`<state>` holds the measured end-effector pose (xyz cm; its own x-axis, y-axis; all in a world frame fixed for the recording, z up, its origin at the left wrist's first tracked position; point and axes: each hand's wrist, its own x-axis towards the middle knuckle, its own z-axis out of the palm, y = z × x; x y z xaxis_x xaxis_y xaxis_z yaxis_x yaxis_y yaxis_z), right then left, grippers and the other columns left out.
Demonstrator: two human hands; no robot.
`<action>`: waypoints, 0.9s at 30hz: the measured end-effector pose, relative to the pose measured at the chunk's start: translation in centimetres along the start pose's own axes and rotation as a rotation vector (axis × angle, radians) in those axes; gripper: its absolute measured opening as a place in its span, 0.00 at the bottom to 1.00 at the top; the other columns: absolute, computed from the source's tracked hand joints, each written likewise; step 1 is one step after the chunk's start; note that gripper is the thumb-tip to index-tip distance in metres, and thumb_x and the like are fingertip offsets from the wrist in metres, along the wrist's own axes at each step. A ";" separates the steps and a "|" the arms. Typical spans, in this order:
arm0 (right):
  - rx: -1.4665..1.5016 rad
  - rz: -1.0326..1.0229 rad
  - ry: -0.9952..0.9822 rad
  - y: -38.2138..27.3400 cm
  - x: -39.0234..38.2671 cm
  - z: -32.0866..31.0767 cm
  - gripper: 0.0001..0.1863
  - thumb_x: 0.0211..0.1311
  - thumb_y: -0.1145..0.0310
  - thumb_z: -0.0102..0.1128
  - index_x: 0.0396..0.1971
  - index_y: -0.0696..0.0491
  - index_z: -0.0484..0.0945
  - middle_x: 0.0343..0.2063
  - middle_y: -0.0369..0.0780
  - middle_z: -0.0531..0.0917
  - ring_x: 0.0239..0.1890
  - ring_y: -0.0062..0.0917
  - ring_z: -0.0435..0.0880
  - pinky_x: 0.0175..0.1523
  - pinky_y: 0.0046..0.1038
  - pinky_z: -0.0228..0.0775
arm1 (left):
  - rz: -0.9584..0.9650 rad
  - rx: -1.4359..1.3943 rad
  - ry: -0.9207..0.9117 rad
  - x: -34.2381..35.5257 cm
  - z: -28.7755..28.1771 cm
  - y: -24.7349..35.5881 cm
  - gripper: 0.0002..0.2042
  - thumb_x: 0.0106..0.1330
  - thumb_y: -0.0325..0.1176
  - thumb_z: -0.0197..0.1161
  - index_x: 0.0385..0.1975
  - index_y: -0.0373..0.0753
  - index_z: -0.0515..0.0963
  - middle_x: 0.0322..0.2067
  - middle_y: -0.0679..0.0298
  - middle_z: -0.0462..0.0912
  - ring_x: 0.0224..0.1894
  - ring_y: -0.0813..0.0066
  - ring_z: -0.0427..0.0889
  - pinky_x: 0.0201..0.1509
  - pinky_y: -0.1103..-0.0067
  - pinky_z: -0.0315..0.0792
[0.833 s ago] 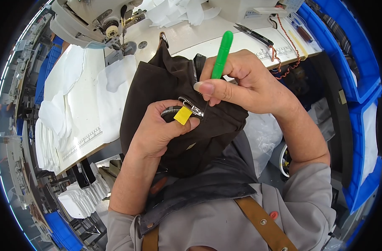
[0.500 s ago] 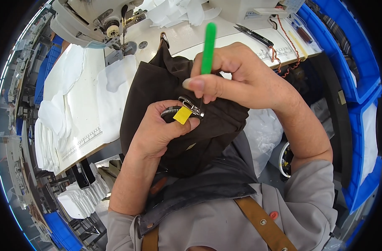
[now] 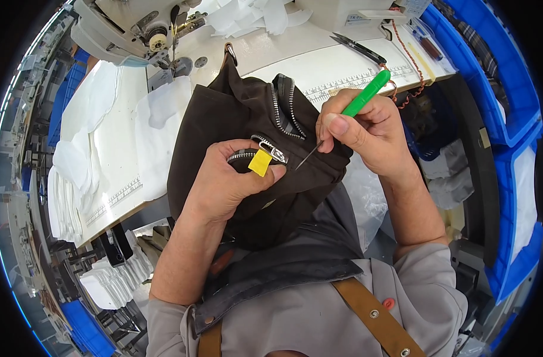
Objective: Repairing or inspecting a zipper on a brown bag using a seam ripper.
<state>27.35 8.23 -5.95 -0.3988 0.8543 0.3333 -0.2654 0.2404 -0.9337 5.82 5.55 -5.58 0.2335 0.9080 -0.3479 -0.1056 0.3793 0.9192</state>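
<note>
A dark brown fabric bag (image 3: 215, 128) lies between me and the table, its upper part on the tabletop. My left hand (image 3: 221, 181) pinches a zipper (image 3: 241, 156) by its metal slider (image 3: 276, 153). A yellow tab (image 3: 260, 162) hangs at the slider by my thumb. In my right hand (image 3: 366, 128) is an awl (image 3: 366, 95) with a green handle, its thin metal shaft slanting down to the left. The awl's tip is just right of the slider; whether it touches the cloth I cannot tell. Another stretch of open zipper (image 3: 275, 110) curves across the bag's upper right.
A sewing machine (image 3: 125, 30) stands at the back left. White fabric pieces (image 3: 87, 113) cover the left of the table. Black thread snips (image 3: 359, 47) lie at the back right, tied to a twisted cord (image 3: 407, 56). Blue bins (image 3: 515, 196) line the right side.
My right hand has moved right and slightly down with the awl, which now leans instead of standing upright. The upper zipper stretch has come into sight. My left hand keeps its pinch.
</note>
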 end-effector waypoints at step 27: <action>-0.004 0.041 -0.058 0.3 1.5 0.4 0.09 0.61 0.69 0.56 0.26 0.60 0.77 0.25 0.36 0.78 0.26 0.16 0.78 0.32 0.17 0.71 | 0.001 -0.091 -0.071 0.3 -0.7 -0.4 0.07 0.49 0.22 0.68 0.28 0.32 0.79 0.24 0.68 0.79 0.25 0.87 0.75 0.31 0.89 0.68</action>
<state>26.31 9.37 -5.72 -0.4594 0.8354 0.3018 -0.2446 0.2076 -0.9471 5.20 5.77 -6.18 0.3010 0.8947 -0.3300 -0.1925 0.3960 0.8979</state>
